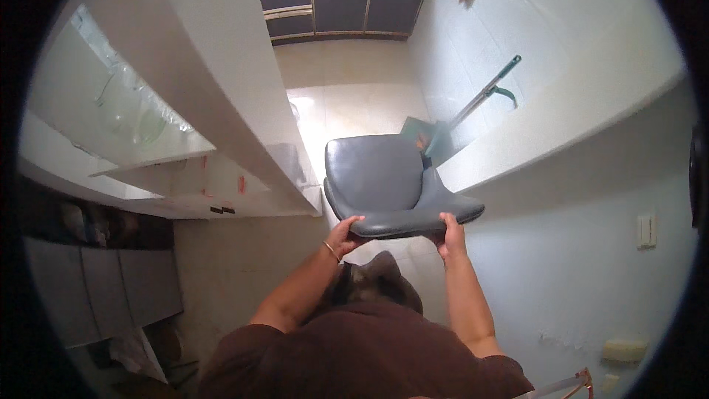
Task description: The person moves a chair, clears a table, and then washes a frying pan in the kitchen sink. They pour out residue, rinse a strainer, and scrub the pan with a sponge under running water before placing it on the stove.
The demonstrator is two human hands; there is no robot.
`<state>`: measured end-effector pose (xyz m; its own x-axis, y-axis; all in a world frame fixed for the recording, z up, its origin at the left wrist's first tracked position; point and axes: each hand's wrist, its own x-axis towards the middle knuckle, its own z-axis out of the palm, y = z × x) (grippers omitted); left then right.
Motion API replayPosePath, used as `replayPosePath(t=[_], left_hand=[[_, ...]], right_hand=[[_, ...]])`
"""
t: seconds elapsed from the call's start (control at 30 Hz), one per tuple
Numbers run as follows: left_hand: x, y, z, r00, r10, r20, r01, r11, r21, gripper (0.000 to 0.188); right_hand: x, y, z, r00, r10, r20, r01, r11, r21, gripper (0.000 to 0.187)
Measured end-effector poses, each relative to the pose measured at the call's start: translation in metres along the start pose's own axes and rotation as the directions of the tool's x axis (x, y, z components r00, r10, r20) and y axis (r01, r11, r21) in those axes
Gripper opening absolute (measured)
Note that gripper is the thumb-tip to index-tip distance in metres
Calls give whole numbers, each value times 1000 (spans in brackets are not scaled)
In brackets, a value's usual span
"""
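Observation:
A dark grey padded chair (pixel 375 171) stands in front of me in a narrow doorway, its seat on the far side and its backrest toward me. My left hand (pixel 343 236) grips the left end of the backrest's top edge, thumb over the near side. At the right part of the same edge, my right hand (pixel 450 236) is closed around it, thumb on top. The undersides of both grips are hidden behind the backrest. The chair's legs are out of sight below the seat.
Wall ends (pixel 284 103) flank the passage on the left, with a pale wall (pixel 546 251) on the right. Beyond the chair, a green dustpan (pixel 442 140) and a long-handled tool (pixel 484 92) lean by the tiled wall. Dark kitchen cabinets (pixel 340 6) stand at the far end.

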<state>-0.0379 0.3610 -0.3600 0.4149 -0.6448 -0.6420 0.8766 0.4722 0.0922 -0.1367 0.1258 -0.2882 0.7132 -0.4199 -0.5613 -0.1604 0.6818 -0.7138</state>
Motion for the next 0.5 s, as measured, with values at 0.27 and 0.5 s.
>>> replayPosePath(t=[0.27,0.5], left_hand=[[76,82,87,986,154,58,-150,986,-66,43],[117,175,163,953,303,13,-301,951,-71,45]], right_hand=[[123,-100,71,982,24,185,-17,999,-41,36],[219,-177,179,973,50,227,-18,989,-143,38]])
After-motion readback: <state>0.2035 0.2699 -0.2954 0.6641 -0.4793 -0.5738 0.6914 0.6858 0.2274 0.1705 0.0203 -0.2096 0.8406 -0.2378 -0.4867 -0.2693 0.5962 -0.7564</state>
